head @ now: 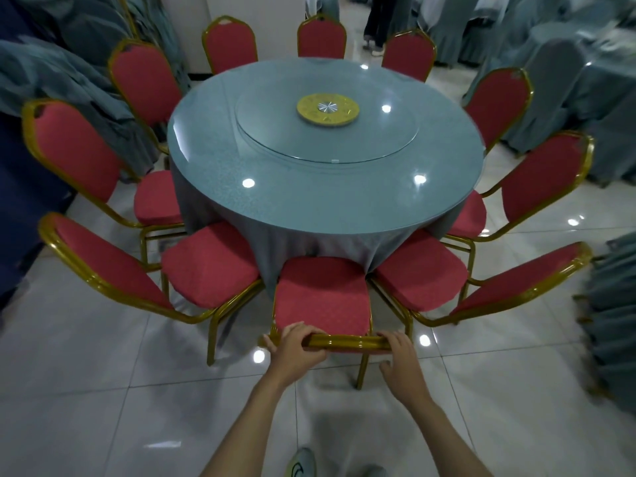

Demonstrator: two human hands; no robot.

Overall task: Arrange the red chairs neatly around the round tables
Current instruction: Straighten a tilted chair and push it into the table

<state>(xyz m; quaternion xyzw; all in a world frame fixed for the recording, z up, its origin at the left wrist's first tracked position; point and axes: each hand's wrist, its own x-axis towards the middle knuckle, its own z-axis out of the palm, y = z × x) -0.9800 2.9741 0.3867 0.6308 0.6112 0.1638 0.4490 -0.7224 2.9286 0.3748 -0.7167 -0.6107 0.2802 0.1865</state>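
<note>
A round table with a grey-blue cloth and a glass top fills the middle, ringed by several red chairs with gold frames. The nearest red chair faces the table, its seat front touching the hanging cloth. My left hand grips the left end of that chair's gold top rail. My right hand holds the right end of the same rail, fingers curled over it. Neighbouring red chairs stand close on the left and right, angled toward the table.
A glass turntable with a gold disc sits on the table. Chairs in grey-blue covers stand stacked at the left and right. Another covered table is at the back right. A person's legs stand beyond the table. The tiled floor is glossy.
</note>
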